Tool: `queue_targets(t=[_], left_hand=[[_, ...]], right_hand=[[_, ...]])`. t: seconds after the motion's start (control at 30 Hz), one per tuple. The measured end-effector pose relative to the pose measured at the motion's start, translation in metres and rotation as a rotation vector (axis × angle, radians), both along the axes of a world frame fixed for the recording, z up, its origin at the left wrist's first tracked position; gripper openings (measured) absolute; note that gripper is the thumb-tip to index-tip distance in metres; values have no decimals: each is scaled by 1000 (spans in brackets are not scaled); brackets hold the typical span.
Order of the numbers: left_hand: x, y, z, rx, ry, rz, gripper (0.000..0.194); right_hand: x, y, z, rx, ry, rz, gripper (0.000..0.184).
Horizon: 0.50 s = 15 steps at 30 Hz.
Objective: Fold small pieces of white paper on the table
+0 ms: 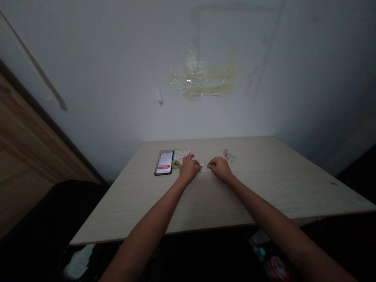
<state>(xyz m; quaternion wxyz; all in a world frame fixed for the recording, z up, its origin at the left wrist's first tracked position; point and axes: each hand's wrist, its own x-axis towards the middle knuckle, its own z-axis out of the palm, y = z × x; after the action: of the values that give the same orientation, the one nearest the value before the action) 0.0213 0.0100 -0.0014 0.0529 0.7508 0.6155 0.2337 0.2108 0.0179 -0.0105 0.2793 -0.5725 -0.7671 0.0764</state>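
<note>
On the pale, wood-grain rectangular desk (241, 188), we read the items from left to right near its far edge. First comes a black rectangular smartphone (163, 163), its screen blurred out, lying flat with no hand on it. Just beside it lies a green-and-cream printed paper card (181, 156), with the curled fingers of our left hand (188, 168) at its near edge. Next, a small white-and-orange paper piece (204, 168) sits between the hands, with our right hand (220, 168) closing in from the other side. Both are curved and low, but we cannot tell whether either grips it. Further right, a small crumpled white wrapper (229, 155) lies apart, untouched.
</note>
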Motion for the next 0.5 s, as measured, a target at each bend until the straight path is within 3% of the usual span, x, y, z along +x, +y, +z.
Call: queue_targets(t=[0.5], left_hand=[[0,2,3,-52,12,2,15]], right_hand=[[-4,4,-4,-48,43,-67,10]])
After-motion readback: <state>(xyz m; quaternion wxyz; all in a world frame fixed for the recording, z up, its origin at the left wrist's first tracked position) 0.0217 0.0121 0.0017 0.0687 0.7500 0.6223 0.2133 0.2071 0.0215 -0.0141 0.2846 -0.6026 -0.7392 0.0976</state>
